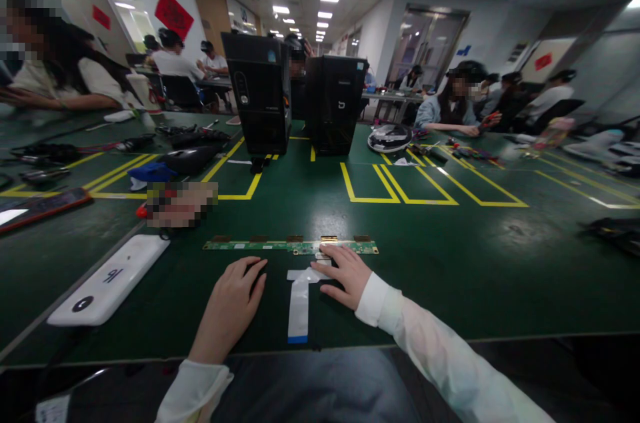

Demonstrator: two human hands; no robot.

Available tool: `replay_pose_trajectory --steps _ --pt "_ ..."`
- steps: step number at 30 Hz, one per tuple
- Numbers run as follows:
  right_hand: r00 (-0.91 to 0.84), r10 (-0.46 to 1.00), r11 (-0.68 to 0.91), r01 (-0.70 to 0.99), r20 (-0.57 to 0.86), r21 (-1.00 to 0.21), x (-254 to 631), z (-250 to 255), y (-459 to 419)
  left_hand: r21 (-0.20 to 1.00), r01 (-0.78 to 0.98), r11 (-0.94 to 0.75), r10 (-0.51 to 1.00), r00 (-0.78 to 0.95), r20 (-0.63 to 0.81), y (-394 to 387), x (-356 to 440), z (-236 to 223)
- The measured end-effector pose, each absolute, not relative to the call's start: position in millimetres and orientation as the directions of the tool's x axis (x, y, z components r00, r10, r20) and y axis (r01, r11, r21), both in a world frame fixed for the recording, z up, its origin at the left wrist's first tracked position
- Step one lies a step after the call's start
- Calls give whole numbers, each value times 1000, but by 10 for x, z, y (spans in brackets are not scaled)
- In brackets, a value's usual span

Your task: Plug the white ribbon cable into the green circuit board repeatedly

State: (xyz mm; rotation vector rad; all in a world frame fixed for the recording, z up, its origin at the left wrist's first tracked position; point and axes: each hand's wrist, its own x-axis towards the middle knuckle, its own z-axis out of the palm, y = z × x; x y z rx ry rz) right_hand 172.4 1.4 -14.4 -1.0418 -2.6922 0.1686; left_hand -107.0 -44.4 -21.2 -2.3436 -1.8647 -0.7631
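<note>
A long, narrow green circuit board (260, 245) lies crosswise on the green table in front of me. A folded white flat ribbon cable (299, 309) with a blue end extends from near the board's right half towards the table's front edge. My right hand (346, 275) is open, fingers spread; its fingertips rest at the board's lower edge and on the cable's upper part, partly hiding where the two meet. To the left of the cable, my left hand (233, 303) rests palm down, open, thumb and fingers apart, just below the board, with nothing in it.
A white device (110, 281) lies at the left. Two black computer towers (335, 106) stand behind the board. Yellow tape (375, 200) marks the table. Cables and tools (195, 136) are at the far left, and a round black-and-white object (390, 139) at the back. Other people sit around.
</note>
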Motion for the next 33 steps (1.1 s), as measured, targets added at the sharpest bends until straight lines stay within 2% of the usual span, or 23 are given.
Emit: replay_pose_trajectory --steps 5,12,21,26,33 --pt "-707 694 719 668 139 -190 1762 -106 -5 272 922 -275 896 143 420 -446 -1063 -206" --pt "-687 710 704 685 155 -187 1888 -132 34 278 921 -272 903 145 405 -454 -1067 -212" --pt "-736 646 763 616 204 -194 2665 -159 226 276 920 -276 896 143 420 -450 -1071 -216" --pt "-651 704 706 685 284 -181 3368 -236 262 276 920 -279 898 148 415 -461 -1074 -213" --pt "-411 845 499 836 341 -228 4519 -381 235 267 919 -290 890 156 427 -443 -1086 -238"
